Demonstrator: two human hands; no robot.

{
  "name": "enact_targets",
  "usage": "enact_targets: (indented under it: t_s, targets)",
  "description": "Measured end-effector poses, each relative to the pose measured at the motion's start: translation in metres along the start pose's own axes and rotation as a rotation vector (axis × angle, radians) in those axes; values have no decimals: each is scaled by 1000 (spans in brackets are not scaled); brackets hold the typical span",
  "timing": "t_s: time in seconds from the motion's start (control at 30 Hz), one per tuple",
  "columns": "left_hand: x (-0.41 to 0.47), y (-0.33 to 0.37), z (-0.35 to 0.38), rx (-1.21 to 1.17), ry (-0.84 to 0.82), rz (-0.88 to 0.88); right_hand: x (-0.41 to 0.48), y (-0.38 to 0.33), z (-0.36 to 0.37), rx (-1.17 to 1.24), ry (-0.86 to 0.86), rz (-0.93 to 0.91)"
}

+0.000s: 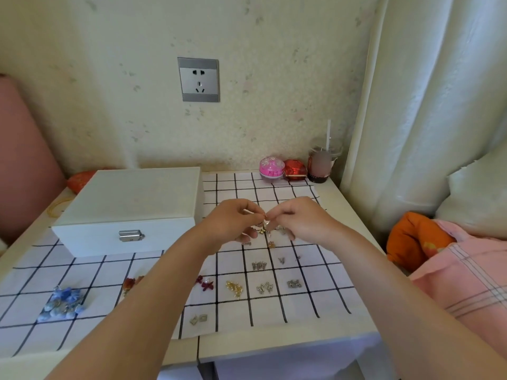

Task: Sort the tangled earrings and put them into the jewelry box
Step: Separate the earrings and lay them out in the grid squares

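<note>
A small tangle of gold and silver earrings (264, 228) hangs between my two hands above the checked cloth (301, 303). My left hand (231, 222) pinches a thin stick near the tangle's top. My right hand (299, 216) pinches the tangle from the other side. The white jewelry box (129, 207) stands shut, with its metal latch facing me, to the left of my hands. Sorted earrings lie on the cloth: a blue cluster (63, 303), red flowers (205, 283), gold pieces (234, 288), silver butterflies (259, 266) and a square pair (198, 319).
At the table's back right stand a pink round case (271, 166), a red case (295, 169) and a drink cup with a straw (322, 163). An orange cushion (411, 239) and pink checked bedding (472, 275) lie to the right. A curtain hangs behind them.
</note>
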State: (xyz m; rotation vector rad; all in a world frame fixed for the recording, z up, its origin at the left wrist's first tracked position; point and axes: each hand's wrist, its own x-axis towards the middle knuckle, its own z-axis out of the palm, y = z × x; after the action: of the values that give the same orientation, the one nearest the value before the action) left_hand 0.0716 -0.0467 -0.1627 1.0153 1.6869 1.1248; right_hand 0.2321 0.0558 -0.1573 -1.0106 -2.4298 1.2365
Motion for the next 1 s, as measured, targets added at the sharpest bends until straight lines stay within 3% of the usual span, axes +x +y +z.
enact_targets:
  t_s: [0.07, 0.23, 0.43, 0.67, 0.77, 0.87, 1.0]
  targets:
    - [3, 1, 4, -54, 25, 12, -3, -2, -3, 194, 8, 16]
    - [9, 2, 6, -110, 66, 65, -1, 0, -6, 309, 53, 48]
    - [17, -9, -3, 400, 124, 163, 7, 6, -6, 238, 187, 80]
    - [19, -14, -4, 632, -12, 145, 13, 7, -7, 175, 215, 45]
    - [18, -7, -1, 553, 70, 233, 14, 4, -9, 252, 231, 42]
    - [15, 9, 4, 161, 147, 290, 14, -1, -11, 302, 220, 19]
    - [10, 21, 6, -178, 185, 206, 11, -5, -12, 305, 205, -166]
